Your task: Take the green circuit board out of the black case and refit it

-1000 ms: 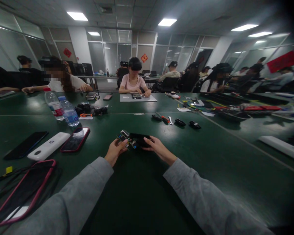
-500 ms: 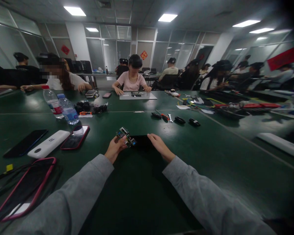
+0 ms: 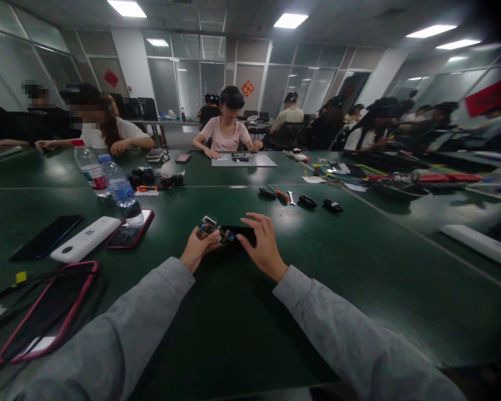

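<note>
My left hand (image 3: 199,247) is closed round a small circuit board (image 3: 211,223) with metal connectors and blue parts, held tilted above the table. Just right of the board, my right hand (image 3: 262,245) has its fingers spread and bent, with its thumb toward the board's right end. Nothing shows in its grip. Between the hands lies a flat black thing (image 3: 247,233); its kind is too dark to make out, and whether my right thumb touches it I cannot tell.
On the green table (image 3: 359,267), phones, a white power bank (image 3: 86,238) and two water bottles (image 3: 117,184) stand left. Ahead lie a wrench (image 3: 291,198), a screwdriver (image 3: 281,195) and black parts (image 3: 307,201). A person (image 3: 229,131) sits opposite.
My right hand has lifted off the black thing's right side and moved left toward the circuit board, its fingers spreading. My left hand still holds the board.
</note>
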### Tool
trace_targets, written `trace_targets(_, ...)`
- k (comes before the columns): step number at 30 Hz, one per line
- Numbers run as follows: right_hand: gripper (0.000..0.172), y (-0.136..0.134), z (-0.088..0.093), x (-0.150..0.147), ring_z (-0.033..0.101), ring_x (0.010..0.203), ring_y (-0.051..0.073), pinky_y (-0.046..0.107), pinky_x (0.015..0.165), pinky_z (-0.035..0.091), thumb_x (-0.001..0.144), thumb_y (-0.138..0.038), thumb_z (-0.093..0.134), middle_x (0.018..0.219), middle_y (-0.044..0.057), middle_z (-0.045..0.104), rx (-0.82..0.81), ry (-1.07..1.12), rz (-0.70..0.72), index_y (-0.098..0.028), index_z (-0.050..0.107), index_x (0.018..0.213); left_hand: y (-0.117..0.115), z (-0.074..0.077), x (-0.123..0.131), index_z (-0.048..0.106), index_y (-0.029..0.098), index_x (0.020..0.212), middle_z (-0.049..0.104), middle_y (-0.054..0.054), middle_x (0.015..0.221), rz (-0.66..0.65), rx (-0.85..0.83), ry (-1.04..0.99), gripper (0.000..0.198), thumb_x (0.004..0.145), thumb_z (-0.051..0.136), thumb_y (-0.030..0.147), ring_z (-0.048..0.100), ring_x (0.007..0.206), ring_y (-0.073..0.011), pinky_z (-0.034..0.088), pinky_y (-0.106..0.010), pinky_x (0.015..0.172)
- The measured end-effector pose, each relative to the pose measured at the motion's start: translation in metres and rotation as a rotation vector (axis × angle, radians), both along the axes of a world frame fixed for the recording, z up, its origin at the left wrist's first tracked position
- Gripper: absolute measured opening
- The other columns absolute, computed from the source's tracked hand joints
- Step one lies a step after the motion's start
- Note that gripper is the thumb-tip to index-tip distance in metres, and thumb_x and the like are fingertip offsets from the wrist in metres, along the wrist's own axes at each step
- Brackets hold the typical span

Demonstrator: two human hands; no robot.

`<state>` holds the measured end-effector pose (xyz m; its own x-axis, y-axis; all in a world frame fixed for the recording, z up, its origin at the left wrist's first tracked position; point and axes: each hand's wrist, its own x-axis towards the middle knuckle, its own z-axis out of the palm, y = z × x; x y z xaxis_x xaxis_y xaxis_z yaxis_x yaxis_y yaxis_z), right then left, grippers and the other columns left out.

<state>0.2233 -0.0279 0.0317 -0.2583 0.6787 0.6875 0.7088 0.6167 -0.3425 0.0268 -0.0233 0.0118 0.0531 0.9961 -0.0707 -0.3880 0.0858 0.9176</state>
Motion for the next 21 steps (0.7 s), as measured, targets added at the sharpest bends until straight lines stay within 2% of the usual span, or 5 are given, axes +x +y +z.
trace_targets(3, 0.053, -0.018, 0.005, -0.021, 0.031, 0.123, 0.025, 0.044, 0.1, 0.033, 0.081, -0.039, 0.054, 0.132, 0.011, 0.034, 0.048, -0.207, 0.172, -0.021, 0.038, 0.128, 0.002, -0.004, 0.0, 0.05, 0.016, 0.101, 0.061, -0.008, 0.099, -0.002, 0.033, -0.023, 0.047, 0.062, 0.074, 0.028, 0.063, 0.086, -0.0183, 0.052, -0.035, 0.077)
trace_targets(5, 0.05, -0.022, 0.004, -0.03, 0.032, 0.123, 0.025, 0.044, 0.1, 0.035, 0.084, -0.031, 0.051, 0.133, 0.011, 0.035, 0.044, -0.281, 0.208, -0.021, 0.036, 0.13, 0.002, -0.004, 0.0, 0.051, 0.015, 0.1, 0.061, -0.008, 0.098, -0.021, 0.039, -0.02, 0.046, 0.062, 0.074, 0.027, 0.062, 0.086, -0.0184, 0.052, -0.035, 0.077)
trace_targets(8, 0.041, -0.018, 0.0, -0.032, 0.04, 0.117, 0.022, 0.041, 0.096, 0.039, 0.087, -0.02, 0.043, 0.125, 0.01, 0.044, 0.03, -0.259, 0.213, -0.021, 0.039, 0.128, 0.0, -0.004, 0.001, 0.051, 0.015, 0.099, 0.061, -0.008, 0.098, -0.069, 0.022, -0.012, 0.045, 0.063, 0.074, 0.026, 0.061, 0.086, -0.0176, 0.051, -0.034, 0.077)
trace_targets(14, 0.032, -0.012, 0.001, -0.018, 0.048, 0.108, 0.017, 0.037, 0.095, 0.041, 0.086, -0.022, 0.047, 0.113, 0.006, 0.053, -0.086, 0.123, 0.262, -0.022, 0.047, 0.119, -0.007, -0.001, 0.005, 0.045, 0.02, 0.107, 0.058, -0.006, 0.104, -0.208, 0.044, -0.07, 0.048, 0.066, 0.071, 0.023, 0.062, 0.084, -0.0156, 0.05, -0.035, 0.078)
trace_targets(21, 0.03, -0.003, 0.006, -0.009, 0.056, 0.095, 0.015, 0.031, 0.085, 0.047, 0.085, -0.036, 0.049, 0.103, 0.004, 0.059, -0.535, 0.704, 0.288, -0.02, 0.052, 0.11, -0.007, -0.002, 0.006, 0.044, 0.019, 0.096, 0.057, -0.003, 0.097, -0.206, 0.103, 0.02, 0.045, 0.063, 0.073, 0.022, 0.062, 0.069, -0.0107, 0.05, -0.025, 0.062)
